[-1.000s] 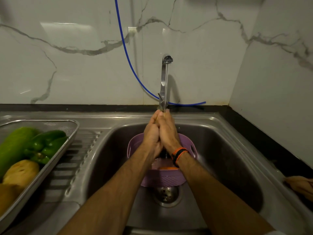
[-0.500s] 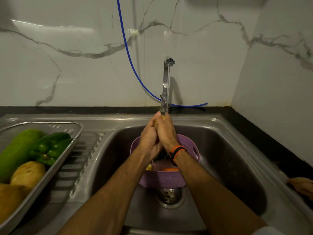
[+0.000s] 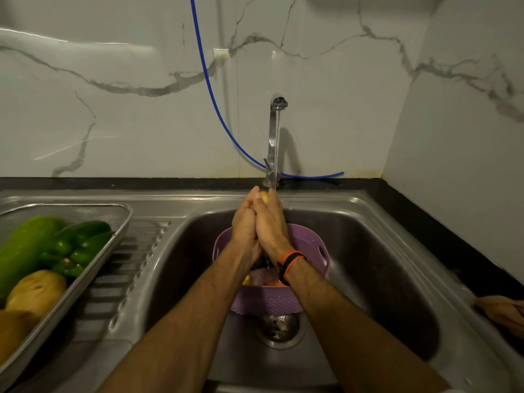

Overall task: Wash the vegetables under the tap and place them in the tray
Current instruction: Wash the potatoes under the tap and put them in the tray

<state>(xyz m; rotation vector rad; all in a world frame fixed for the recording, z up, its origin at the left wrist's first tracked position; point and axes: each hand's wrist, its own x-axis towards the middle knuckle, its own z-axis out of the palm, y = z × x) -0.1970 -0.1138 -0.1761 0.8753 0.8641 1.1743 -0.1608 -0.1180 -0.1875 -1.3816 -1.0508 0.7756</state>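
Both hands are meeting under the tap (image 3: 275,131), whose stream is falling onto them. The left hand (image 3: 246,228) and right hand (image 3: 270,225) are pressing together, fingers curled around a pale yellow vegetable (image 3: 264,196) of which only the tip is showing. Below them, a purple basket (image 3: 309,245) is sitting in the sink (image 3: 382,268). The steel tray (image 3: 113,239) on the drainboard is holding green capsicums (image 3: 76,248), a large green vegetable (image 3: 25,248) and potatoes (image 3: 37,290).
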